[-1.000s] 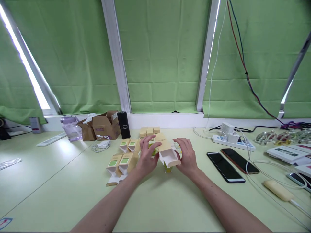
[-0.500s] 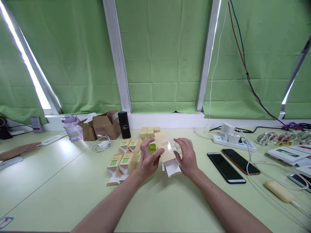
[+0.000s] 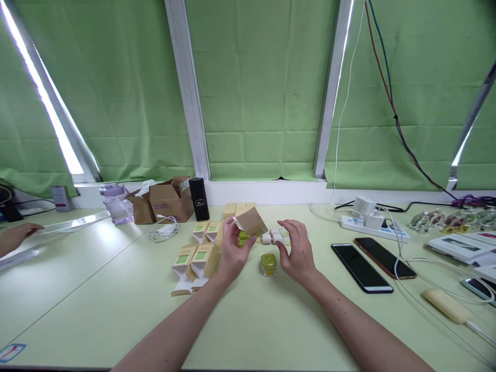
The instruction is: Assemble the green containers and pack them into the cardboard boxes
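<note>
A small tan carton (image 3: 251,222) is tilted in the grip of my left hand (image 3: 235,253), its white inner edge facing left. My right hand (image 3: 296,250) holds nothing, its fingers apart and curved, just right of a green glass bottle (image 3: 268,264) standing on the table. Behind the hands lie white caps (image 3: 266,238) and more green glass pieces (image 3: 243,238), partly covered by my left hand. Open cartons with green windows (image 3: 201,261) stand left of my left hand, and closed tan boxes (image 3: 230,209) sit further back.
Two phones (image 3: 361,268) lie at the right, near a power strip (image 3: 374,228) and loose white cables. A brown cardboard box (image 3: 170,200), a black cylinder (image 3: 199,199) and a purple bottle (image 3: 116,203) stand at the back left. Another person's hand (image 3: 17,238) is at the far left.
The carton has been lifted and tipped toward the back in my left hand. The green bottle now stands uncovered on the table. My right hand barely moved. The other person's hand shifted left.
</note>
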The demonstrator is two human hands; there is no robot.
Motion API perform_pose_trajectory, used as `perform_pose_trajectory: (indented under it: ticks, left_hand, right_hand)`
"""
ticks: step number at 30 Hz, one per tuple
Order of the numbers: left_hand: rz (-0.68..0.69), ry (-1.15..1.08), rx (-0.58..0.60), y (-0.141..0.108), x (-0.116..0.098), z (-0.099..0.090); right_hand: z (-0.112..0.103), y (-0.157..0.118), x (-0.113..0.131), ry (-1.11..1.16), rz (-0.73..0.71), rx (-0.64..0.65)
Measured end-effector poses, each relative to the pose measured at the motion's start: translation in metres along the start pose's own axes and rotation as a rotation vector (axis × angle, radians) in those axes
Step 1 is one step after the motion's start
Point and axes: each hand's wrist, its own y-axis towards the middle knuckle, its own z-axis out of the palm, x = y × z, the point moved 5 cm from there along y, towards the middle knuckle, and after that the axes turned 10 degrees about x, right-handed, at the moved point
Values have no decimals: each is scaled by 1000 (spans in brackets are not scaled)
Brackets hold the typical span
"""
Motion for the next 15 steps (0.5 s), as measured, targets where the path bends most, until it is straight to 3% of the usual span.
perform_pose_trajectory:
  ticks: [6,11,15]
  left_hand:
    - [-231,-231,46,2,15,4]
    - [-251,-208,-15,1,19,2]
    - [-284,-196,6,0,25,2]
  right_hand:
    - [2,-1,-3,129,63,26]
    - [5,-1,-2,287,96,81]
    - [8,-1,2,407,106,133]
